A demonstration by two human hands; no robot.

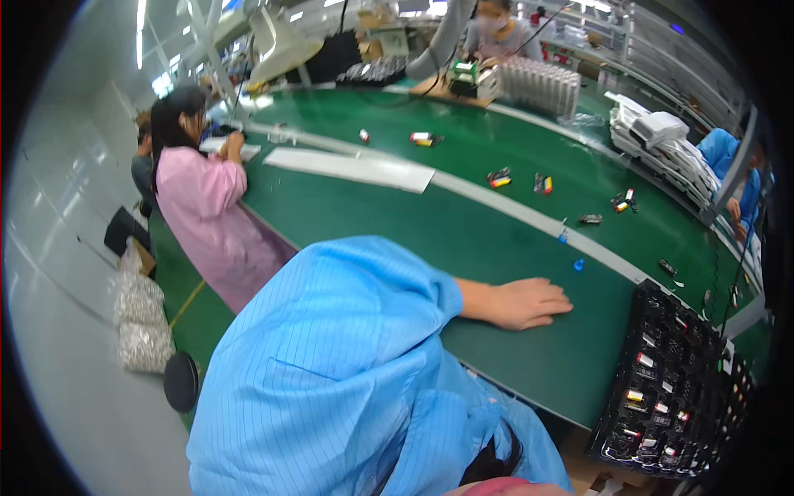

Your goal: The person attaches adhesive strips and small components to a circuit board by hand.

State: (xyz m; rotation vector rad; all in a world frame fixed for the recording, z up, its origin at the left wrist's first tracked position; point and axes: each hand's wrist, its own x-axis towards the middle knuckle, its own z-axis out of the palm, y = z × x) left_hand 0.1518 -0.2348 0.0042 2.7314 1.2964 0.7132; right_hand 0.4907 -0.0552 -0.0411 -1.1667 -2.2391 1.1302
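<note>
My left hand [529, 303] lies flat, palm down, on the green bench top [529, 368], its fingers stretched towards the right. Nothing shows in it. The blue striped sleeve [331, 314] of my left arm fills the lower middle. A small blue piece [579, 264] lies just beyond my fingertips. To the right of the hand, a black tray [633, 364] holds several small circuit parts with red, yellow and white cells. My right hand is out of view.
Small battery-and-board assemblies [499, 178] are scattered on the green strip [463, 157] beyond a pale rail [496, 202]. A white sheet [347, 168] lies at the far left. A person in pink [198, 190] stands left; others work across the bench. White packages [662, 140] are stacked far right.
</note>
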